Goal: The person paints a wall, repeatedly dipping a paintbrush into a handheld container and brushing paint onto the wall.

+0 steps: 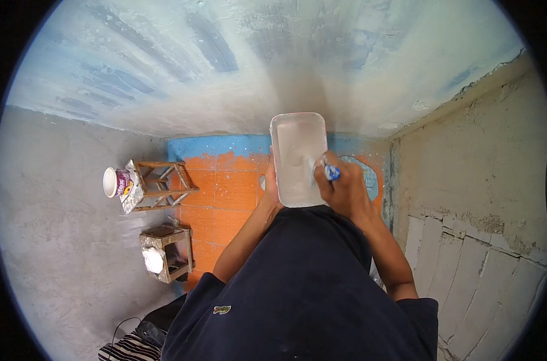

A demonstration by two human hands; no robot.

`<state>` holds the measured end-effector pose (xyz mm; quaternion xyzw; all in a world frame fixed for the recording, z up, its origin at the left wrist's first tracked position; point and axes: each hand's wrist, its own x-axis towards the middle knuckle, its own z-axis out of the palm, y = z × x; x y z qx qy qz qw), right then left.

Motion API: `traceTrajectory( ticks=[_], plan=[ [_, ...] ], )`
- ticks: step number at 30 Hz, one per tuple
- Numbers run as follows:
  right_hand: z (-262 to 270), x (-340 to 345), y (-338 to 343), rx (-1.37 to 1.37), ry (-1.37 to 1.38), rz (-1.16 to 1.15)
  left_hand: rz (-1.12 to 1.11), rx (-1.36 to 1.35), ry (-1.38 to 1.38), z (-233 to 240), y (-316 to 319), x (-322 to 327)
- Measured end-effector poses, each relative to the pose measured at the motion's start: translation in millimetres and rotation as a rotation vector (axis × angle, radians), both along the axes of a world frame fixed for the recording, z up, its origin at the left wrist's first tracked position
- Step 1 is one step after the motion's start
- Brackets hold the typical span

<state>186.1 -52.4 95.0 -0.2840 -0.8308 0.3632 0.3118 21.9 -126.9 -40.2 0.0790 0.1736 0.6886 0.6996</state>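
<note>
A white rectangular plastic tub [299,116] with rounded corners is held out in front of my body, its open side facing up. Fingers of my left hand [270,182] grip the tub along its left side, partly hidden behind it. Pale, smooth paint or filler [296,151] covers the tub's inside. Over the tub's right edge, my right hand [348,185] is closed around a hand tool with a blue-ended handle [332,172]. The tool's working end reaches into the tub and is blurred, so its kind is unclear.
Ahead stands a wall [201,85] with streaky white coating over blue-grey patches. To the left, a wooden stool [160,192] carries a paint bucket [117,182]; a lower stool [172,252] bears a white item [154,260]. Paint spots dot the orange tiles [232,194]. A bare wall [472,158] rises right.
</note>
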Motion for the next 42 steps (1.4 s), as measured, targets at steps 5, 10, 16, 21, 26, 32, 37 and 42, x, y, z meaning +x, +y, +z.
traceTrajectory(
  ticks=[5,10,16,21,26,32,37,42],
  plan=[
    [-1.0,-23.8,10.5,0.059,0.122,-0.102,0.062,-0.218,0.221,25.8,3.0,18.4],
    [-11.3,-3.2,-2.7,-0.081,0.055,0.072,0.034,0.004,0.073,12.1,14.5,4.2],
    [-5.9,-10.8,19.9,0.032,0.058,-0.086,-0.026,-0.006,-0.051,10.3,7.8,3.2],
    [-13.8,0.3,13.7,-0.153,0.042,-0.03,0.077,-0.13,0.112,18.1,12.8,-5.7],
    [-10.2,20.7,31.4,-0.506,0.252,-0.056,0.033,-0.144,0.071,24.9,13.0,-21.3],
    [-12.0,4.3,34.7,-0.688,0.36,-0.089,0.024,-0.166,0.059,11.8,11.5,-45.7],
    [-15.4,-30.8,35.9,-0.676,0.317,-0.09,0.02,-0.246,0.062,33.7,13.7,-76.7],
    [3.2,-73.4,47.2,-0.653,0.199,0.025,-0.024,-0.192,0.057,35.7,13.5,-123.7]
  ],
)
